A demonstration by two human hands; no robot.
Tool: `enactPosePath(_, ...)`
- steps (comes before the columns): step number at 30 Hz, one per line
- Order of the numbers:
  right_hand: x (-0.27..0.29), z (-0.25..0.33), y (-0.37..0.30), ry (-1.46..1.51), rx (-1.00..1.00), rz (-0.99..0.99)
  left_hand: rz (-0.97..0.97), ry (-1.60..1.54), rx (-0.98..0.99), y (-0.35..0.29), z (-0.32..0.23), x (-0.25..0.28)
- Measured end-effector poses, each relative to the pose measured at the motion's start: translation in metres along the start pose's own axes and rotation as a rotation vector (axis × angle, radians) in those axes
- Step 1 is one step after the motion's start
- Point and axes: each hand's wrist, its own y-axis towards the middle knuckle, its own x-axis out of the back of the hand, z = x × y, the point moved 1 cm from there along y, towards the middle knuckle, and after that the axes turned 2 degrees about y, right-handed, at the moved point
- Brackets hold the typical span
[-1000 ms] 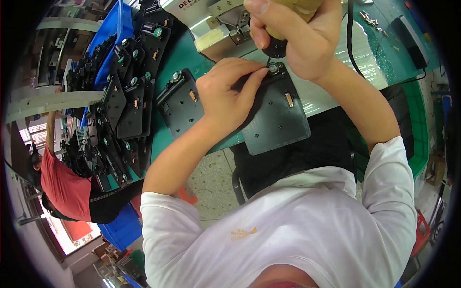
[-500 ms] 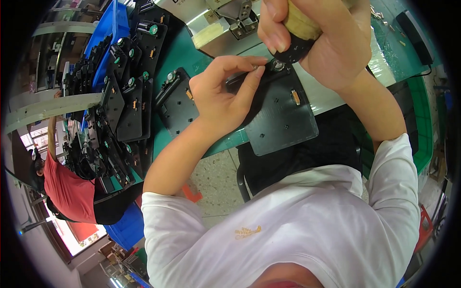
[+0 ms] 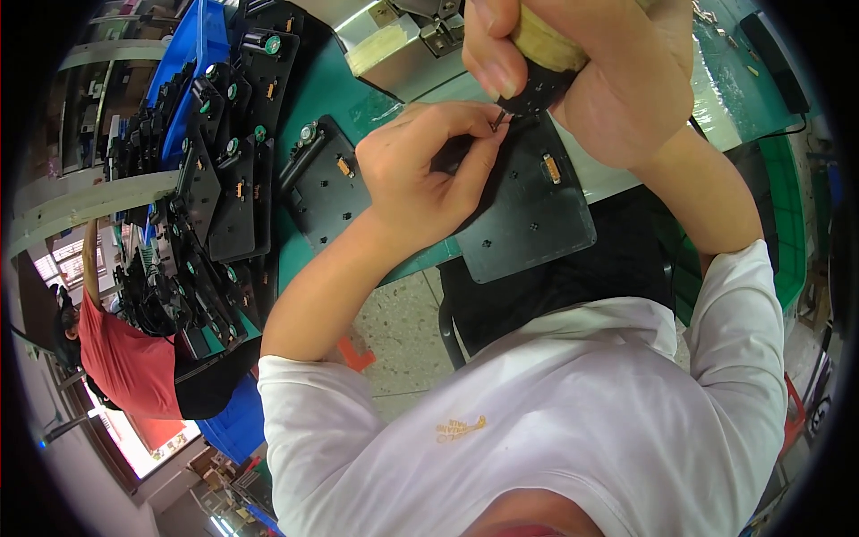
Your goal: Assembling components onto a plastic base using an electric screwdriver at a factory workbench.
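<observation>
My right hand (image 3: 626, 98) is wrapped round a power screwdriver (image 3: 548, 49) with a yellowish wrapped body and a black nose, tilted downward. Its thin metal bit (image 3: 499, 120) reaches the fingertips of my left hand (image 3: 416, 166). Thumb and index finger of that hand are pinched together; the small thing between them, if any, is hidden. Below both hands lies a flat black panel (image 3: 528, 215) with a small tan connector (image 3: 550, 168), overhanging the bench's near edge. Its upper part is covered by my hands. A second black panel (image 3: 327, 192) lies to the left.
Many black panels with round green-edged parts (image 3: 242, 179) stand stacked at left beside a blue bin (image 3: 192, 54). A metal machine (image 3: 394, 49) stands ahead on the green bench. Small loose metal parts (image 3: 707, 18) lie far right. Another person in red (image 3: 130, 358) works at far left.
My left fingertips have moved slightly right, up to the screwdriver's bit, as the screwdriver shifted a little left. The bit now shows at the fingertips. The view has shifted slightly.
</observation>
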Motion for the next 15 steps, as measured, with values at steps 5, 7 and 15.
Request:
enactPosePath(5, 0.000, -0.003, 0.000, 0.005, 0.007, -0.031, 0.006, 0.011, -0.012, 0.000, -0.002, 0.003)
enactPosePath(7, 0.006, -0.006, 0.001, -0.048, 0.052, 0.007, 0.000, 0.009, -0.028, 0.001, 0.000, 0.001)
enactPosePath(15, 0.009, -0.010, 0.002, -0.020, 0.028, 0.115, 0.001, -0.013, -0.042, 0.000, -0.002, 0.002)
